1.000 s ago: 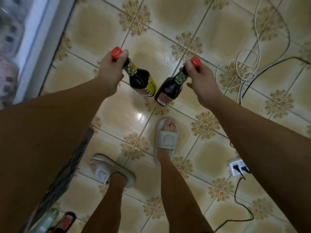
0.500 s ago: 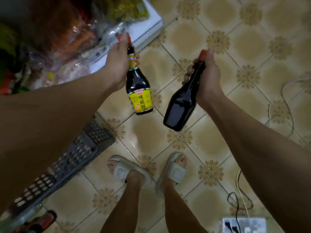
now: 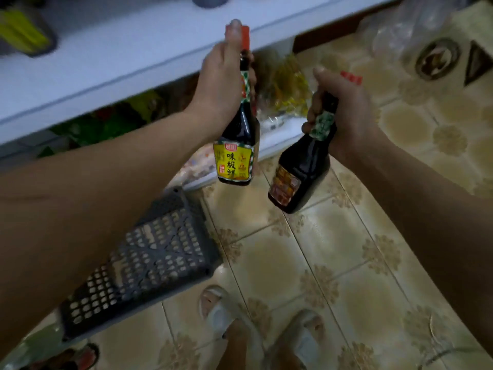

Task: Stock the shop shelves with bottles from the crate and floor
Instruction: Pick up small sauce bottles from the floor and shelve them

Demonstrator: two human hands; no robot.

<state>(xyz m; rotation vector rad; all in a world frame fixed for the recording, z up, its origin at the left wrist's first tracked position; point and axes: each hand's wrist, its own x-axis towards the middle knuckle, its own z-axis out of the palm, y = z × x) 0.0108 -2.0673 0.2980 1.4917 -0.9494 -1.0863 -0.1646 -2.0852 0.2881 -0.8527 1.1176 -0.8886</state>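
Note:
My left hand (image 3: 221,84) grips the neck of a dark sauce bottle (image 3: 236,153) with a red cap and a yellow label, held upright in front of the white shelf edge (image 3: 128,65). My right hand (image 3: 346,113) holds a second dark sauce bottle (image 3: 298,177) by its neck, tilted with its base toward the left and its red cap pointing right. Both bottles hang above the tiled floor, a short gap between them. A grey perforated crate (image 3: 149,260) stands on the floor under my left forearm.
Bagged goods (image 3: 282,89) fill the lower shelf under the white board. Clear plastic bags (image 3: 408,30) lie on the floor at top right. More bottles (image 3: 61,356) lie at bottom left beside the crate. My feet in pale slippers (image 3: 224,313) stand on the tiles.
The view has swung up toward the shelves; the white shelf board now fills the top left. Both hands with their bottles have risen closer to the shelf edge.

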